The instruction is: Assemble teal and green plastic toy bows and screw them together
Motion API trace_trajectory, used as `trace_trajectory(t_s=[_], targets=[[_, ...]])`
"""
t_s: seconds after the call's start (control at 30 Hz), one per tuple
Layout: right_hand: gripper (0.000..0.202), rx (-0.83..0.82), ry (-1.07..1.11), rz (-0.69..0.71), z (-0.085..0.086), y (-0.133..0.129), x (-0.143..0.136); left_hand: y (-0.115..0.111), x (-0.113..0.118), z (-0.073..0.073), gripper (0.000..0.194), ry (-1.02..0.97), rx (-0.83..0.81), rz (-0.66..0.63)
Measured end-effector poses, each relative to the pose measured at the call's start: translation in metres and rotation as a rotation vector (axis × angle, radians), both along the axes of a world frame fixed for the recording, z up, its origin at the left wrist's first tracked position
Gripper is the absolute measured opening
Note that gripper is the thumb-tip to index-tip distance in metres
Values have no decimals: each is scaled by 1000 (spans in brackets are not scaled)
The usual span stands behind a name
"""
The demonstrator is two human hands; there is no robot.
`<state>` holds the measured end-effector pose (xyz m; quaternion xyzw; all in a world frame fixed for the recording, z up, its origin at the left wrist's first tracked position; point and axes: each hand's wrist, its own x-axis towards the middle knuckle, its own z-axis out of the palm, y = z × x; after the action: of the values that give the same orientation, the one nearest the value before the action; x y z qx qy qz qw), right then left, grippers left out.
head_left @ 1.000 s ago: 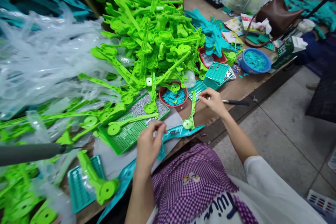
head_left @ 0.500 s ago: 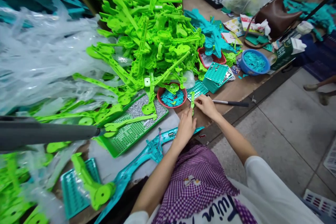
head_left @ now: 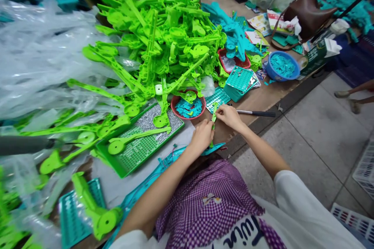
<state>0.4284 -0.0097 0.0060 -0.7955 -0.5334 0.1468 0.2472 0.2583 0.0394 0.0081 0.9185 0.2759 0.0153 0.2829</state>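
I had the left hand [head_left: 202,135] closed around a slim lime-green arm [head_left: 214,116], its grip clamped on the shaft. The right hand [head_left: 229,116] had its fingertips bunched at the arm's upper end; I couldn't tell whether that grip held anything. The arm stood near the front edge of the counter [head_left: 260,99], its lower end at a long teal part [head_left: 172,158]. I saw a red bowl [head_left: 173,107] of blue pieces just beyond, a green tray [head_left: 153,152] to the left, and a black-handled tool [head_left: 264,114] to the right.
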Motion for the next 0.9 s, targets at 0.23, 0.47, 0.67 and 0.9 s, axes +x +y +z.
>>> trace_trajectory(t_s=[0.23, 0.47, 0.67, 0.9], targets=[[12, -81, -106, 50, 7, 1, -4, 18, 7, 5, 15, -22, -7, -33], [17, -175, -220, 194, 15, 6, -3, 23, 13, -4, 55, -11, -10, -44], [15, -128, -66, 167, 9, 5, 3, 23, 12, -7, 53, -37, -60, -48], [8, -111, 59, 70, 7, 6, 0, 20, 8, -23, 50, -174, -117, 12]])
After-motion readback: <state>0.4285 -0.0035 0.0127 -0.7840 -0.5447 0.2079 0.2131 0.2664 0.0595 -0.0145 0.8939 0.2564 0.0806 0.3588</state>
